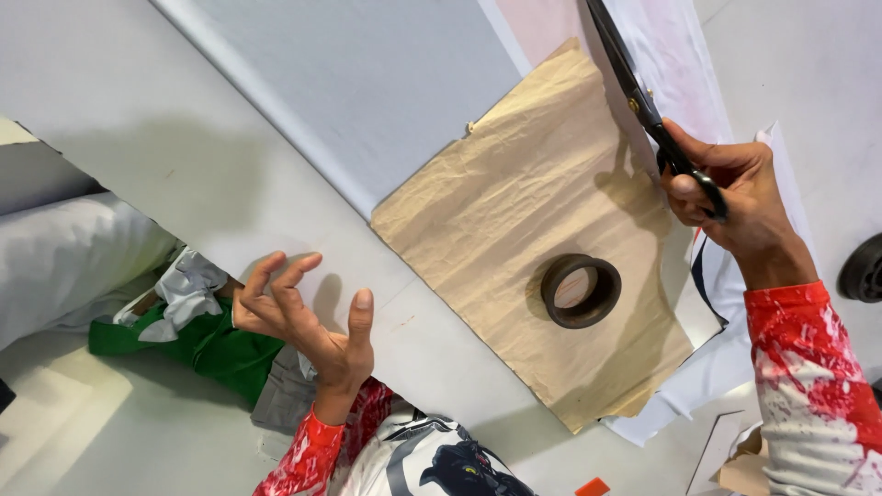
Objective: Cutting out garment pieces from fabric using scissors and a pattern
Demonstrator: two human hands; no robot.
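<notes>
Black scissors [643, 101] gripped, right hand [735, 197]; brown paper pattern [514, 211] beneath.

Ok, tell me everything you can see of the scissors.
The scissors are large, with long dark blades, a brass-coloured pivot screw and black loop handles. The right hand grips the handles, thumb through one loop. The blades look shut and point up and away, running out of the top of the picture. They lie over the edge of the crumpled brown paper pattern and the white fabric beside it.

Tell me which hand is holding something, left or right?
The right hand: its fingers are through the handles of black scissors over the brown paper. The left hand is empty, fingers curled in the air.
</notes>
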